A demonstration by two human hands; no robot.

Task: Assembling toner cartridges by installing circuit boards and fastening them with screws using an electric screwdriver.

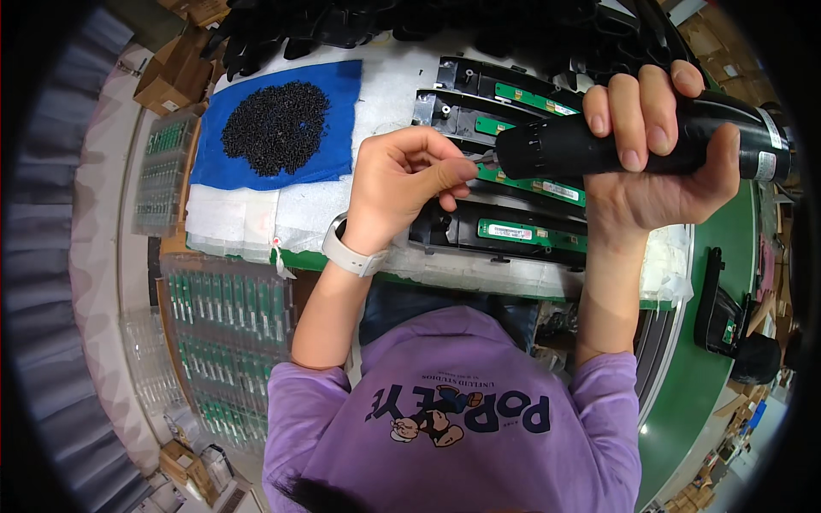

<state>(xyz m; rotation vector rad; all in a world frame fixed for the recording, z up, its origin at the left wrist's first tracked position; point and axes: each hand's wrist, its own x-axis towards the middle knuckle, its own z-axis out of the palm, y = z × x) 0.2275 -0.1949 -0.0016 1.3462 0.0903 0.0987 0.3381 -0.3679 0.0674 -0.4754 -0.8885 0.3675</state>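
Note:
A black electric screwdriver (547,152) lies almost level in my right hand (654,162), whose fingers wrap over its body. Its metal bit (488,160) points left, toward my left hand (409,175). There, thumb and forefinger pinch together right at the end of the bit; whatever is between them is too small to make out. Under both hands several long black plastic housings lie side by side, among them the nearest housing (445,227). Green circuit boards sit in them, such as the board (547,238) in the nearest one.
A heap of small black screws (275,128) rests on a blue cloth (340,94) at left. Black plastic parts (342,26) pile up along the back. Clear trays of green boards (227,308) stand lower left. Another black housing (721,303) lies on the green surface (684,376) at right.

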